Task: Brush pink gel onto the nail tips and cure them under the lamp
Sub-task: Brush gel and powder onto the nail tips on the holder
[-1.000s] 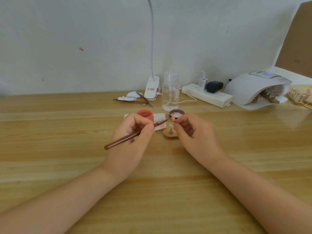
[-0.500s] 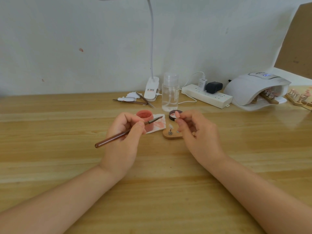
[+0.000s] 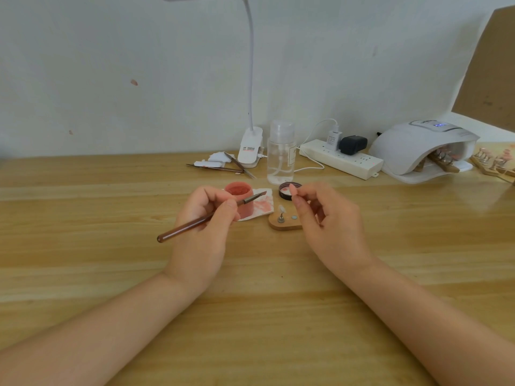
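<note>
The left hand (image 3: pixel 204 227) is holding a brown brush (image 3: pixel 206 218), its tip sitting over the pink jar (image 3: pixel 239 195) just past the fingers. The right hand (image 3: pixel 326 218) is pinching a pink nail tip (image 3: pixel 292 190) above the small wooden stand (image 3: pixel 284 222). The curing lamp (image 3: pixel 418 147) is sitting far off to the right.

This is a small home-style nail-art workstation set on a wooden desk (image 3: pixel 111 246) against a bare white wall (image 3: pixel 111 65). A white nail-curing lamp (image 3: pixel 418 146) with a lit display sits at the right, plugged near a power strip (image 3: pixel 340 161). A clip-on gooseneck desk lamp (image 3: pixel 250 146), a clear pump bottle (image 3: pixel 281 154), a pink gel pot (image 3: pixel 239 190) and wooden nail-tip stands (image 3: pixel 284 222) complete the setup.
</note>
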Tool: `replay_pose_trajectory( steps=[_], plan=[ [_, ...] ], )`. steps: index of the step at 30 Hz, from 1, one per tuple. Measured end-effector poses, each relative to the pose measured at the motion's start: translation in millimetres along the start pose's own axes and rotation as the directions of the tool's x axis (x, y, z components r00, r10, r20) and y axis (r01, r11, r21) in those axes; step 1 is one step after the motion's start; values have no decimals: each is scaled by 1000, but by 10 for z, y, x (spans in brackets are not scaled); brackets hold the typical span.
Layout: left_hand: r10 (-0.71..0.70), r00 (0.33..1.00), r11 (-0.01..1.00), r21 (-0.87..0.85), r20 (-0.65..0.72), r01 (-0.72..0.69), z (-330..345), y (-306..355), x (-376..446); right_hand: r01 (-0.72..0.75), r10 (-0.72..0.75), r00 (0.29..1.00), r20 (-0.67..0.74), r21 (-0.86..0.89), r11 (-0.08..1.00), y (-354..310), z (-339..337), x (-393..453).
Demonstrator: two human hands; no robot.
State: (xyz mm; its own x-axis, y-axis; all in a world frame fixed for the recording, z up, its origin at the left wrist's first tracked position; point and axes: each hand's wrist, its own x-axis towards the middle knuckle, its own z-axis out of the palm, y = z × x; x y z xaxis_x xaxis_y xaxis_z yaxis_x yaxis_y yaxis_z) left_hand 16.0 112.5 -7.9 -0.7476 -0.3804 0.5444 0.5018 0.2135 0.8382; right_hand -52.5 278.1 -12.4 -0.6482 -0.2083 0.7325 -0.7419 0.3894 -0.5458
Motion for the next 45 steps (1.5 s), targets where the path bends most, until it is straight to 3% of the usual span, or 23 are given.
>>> replay_pose_trajectory(
  steps=[11, 20, 30, 35, 39, 45],
  plan=[
    [-9, 1000, 1000, 7, 0, 9, 5, -19, -1, -284, 308, 942, 134, -175, 943, -51, 5, 9],
    [-19, 1000, 999, -29, -10, 19, 19, 7, 3, -339, 414, 892, 181, -338, 878, -15, -3, 34],
    [-9, 1000, 1000, -9, 10, 9, 13, -1, -9, -331, 468, 857, 217, -465, 821, 77, -1, 71],
    [-17, 1000, 1000, 5, 8, 17, 25, 13, -7, -254, 423, 880, 216, -539, 803, 64, 1, 56],
    [-15, 1000, 1000, -7, 5, 15, 28, 26, -14, -200, 334, 921, 202, -490, 848, 35, 45, 24],
    [-60, 997, 998, -4, -47, 60, 40, 24, -9, -147, 324, 890, 321, -469, 871, 49, 67, 35]
  ],
)
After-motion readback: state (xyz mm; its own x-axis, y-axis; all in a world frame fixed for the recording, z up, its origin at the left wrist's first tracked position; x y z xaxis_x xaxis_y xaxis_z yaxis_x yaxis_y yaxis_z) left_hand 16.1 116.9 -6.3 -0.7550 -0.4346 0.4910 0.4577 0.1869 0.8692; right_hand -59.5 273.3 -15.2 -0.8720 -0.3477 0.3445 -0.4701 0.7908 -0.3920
